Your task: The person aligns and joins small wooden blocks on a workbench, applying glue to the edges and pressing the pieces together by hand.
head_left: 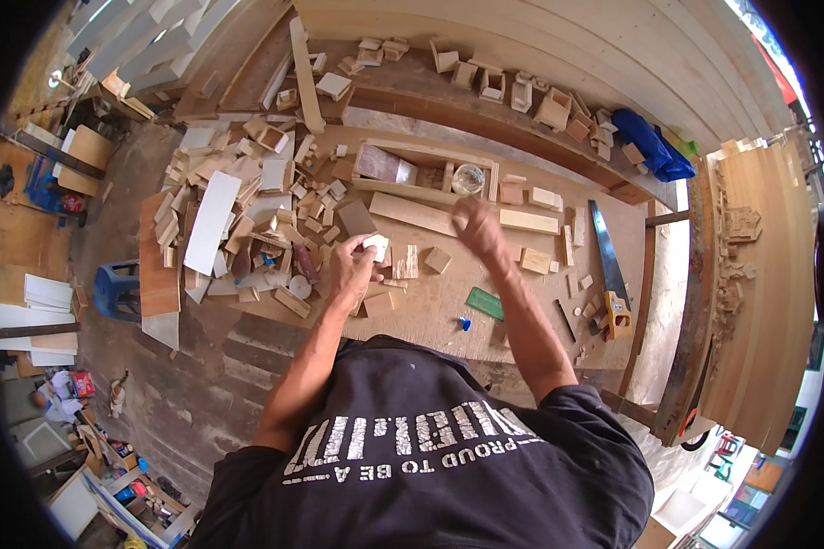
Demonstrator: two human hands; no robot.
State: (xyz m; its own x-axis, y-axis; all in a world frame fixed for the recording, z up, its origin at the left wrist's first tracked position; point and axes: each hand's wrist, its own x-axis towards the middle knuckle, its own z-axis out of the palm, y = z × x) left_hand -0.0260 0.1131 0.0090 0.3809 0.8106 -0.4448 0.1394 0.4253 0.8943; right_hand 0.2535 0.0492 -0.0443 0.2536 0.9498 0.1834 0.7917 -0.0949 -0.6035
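Note:
My left hand (348,272) grips a small wood block with a white face (375,245) over the worktable (421,316). Just right of it stand a wood piece with streaky marks (406,262) and a plain small block (438,260). My right hand (479,227) is curled closed in front of a round clear container (468,179); what its fingers hold, if anything, is hidden. That container sits at the right end of an open wooden box (426,188). A long wood strip (412,213) lies below the box, passing behind my right hand.
A heap of wood offcuts (247,197) covers the table's left part. Toward the right lie a handsaw (608,256) with a yellow handle, a green flat piece (485,303) and a dark thin rod (566,320). Small wooden boxes (493,87) line the back ledge. A blue stool (117,291) stands left.

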